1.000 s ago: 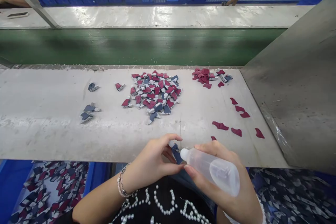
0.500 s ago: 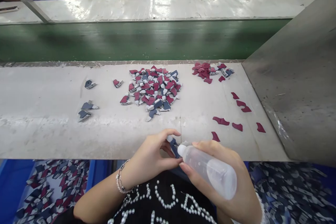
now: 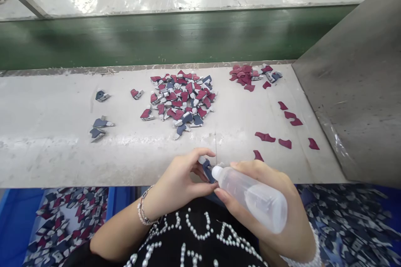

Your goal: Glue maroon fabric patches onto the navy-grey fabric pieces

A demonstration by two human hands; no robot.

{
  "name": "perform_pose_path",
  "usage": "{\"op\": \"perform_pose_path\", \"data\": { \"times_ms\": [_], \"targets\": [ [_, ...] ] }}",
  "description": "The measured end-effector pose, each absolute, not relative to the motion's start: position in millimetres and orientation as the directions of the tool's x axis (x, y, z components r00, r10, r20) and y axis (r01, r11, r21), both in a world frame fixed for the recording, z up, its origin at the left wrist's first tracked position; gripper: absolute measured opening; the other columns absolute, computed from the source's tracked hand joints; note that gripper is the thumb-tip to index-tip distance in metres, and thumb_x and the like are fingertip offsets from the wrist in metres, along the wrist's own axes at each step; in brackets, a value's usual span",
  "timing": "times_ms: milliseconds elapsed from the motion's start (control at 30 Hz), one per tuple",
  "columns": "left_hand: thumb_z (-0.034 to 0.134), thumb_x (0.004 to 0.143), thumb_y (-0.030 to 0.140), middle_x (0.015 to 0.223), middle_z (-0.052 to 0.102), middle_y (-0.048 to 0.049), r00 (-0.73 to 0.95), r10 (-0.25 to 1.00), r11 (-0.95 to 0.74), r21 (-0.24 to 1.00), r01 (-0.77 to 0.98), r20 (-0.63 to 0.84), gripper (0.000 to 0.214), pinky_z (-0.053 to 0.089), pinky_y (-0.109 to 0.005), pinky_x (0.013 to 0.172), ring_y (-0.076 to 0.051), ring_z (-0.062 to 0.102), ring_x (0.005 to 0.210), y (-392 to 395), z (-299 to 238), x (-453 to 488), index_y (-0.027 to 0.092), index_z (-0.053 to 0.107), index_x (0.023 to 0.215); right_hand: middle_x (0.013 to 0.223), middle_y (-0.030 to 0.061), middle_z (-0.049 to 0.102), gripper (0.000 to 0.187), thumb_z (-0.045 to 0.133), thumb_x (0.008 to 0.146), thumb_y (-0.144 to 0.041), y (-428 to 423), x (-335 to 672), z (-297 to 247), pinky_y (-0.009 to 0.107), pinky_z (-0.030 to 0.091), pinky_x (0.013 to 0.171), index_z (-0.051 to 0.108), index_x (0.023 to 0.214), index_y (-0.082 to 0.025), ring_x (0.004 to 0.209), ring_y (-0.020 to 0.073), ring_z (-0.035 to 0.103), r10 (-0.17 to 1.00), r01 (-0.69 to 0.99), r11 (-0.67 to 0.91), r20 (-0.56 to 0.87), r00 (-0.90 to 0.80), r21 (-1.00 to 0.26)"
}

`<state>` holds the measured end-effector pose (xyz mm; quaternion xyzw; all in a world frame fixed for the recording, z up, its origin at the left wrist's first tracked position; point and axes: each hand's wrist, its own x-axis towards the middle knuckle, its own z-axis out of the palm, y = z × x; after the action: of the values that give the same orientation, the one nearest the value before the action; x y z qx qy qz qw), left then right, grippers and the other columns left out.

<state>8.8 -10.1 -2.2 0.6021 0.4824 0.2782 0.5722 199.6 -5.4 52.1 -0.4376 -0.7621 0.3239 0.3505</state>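
Two hands — left grip pinched on a navy piece, right grip closed round a plastic bottle

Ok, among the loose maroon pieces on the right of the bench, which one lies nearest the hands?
The narrow maroon piece just above the right hand. It sits almost against those fingers, while the other loose maroon pieces lie farther up the bench.

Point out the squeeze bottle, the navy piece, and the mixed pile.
Squeeze bottle [image 3: 253, 198]: head view, translucent body.
Navy piece [image 3: 207, 171]: head view, exposed middle.
Mixed pile [image 3: 181, 98]: head view, pile centre.
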Motion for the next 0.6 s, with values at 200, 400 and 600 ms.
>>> {"op": "perform_pose_path", "data": {
  "times_ms": [200,400,600],
  "targets": [
    [0.076,0.076,0.018,0.084,0.069,0.0016,0.374,0.899,0.135,0.957,0.258,-0.228,0.053,0.057,-0.026,0.071,-0.014,0.067,0.072,-8.9,-2.3,6.6,0.025,0.052,0.122,0.075,-0.0074,0.064,0.019,0.070,0.083,-0.024,-8.3,202.2,51.8,0.023,0.050,0.062,0.051,0.082,-0.024,0.062,0.0087,0.063,0.880,0.476,0.426,0.231,-0.414,-0.770],
    [0.076,0.076,0.016,0.088,0.070,0.0016,0.375,0.905,0.083,0.950,0.302,-0.199,0.054,0.056,-0.024,0.074,-0.012,0.067,0.074,-8.7,-1.4,6.0,0.026,0.052,0.123,0.076,-0.0076,0.065,0.019,0.071,0.082,-0.026,-11.8,205.4,51.6,0.023,0.050,0.060,0.052,0.084,-0.025,0.061,0.0093,0.063,0.884,0.499,0.425,0.227,-0.409,-0.755],
    [0.076,0.078,0.024,0.080,0.067,0.0040,0.409,0.897,0.032,0.948,0.317,-0.167,0.049,0.055,-0.019,0.069,-0.010,0.066,0.071,-7.8,2.0,8.4,0.025,0.052,0.120,0.078,-0.0091,0.066,0.017,0.069,0.084,-0.028,-7.3,205.2,52.8,0.020,0.050,0.059,0.056,0.095,-0.029,0.061,0.0078,0.065,0.905,0.461,0.369,0.198,-0.378,-0.807]
  ]
}}
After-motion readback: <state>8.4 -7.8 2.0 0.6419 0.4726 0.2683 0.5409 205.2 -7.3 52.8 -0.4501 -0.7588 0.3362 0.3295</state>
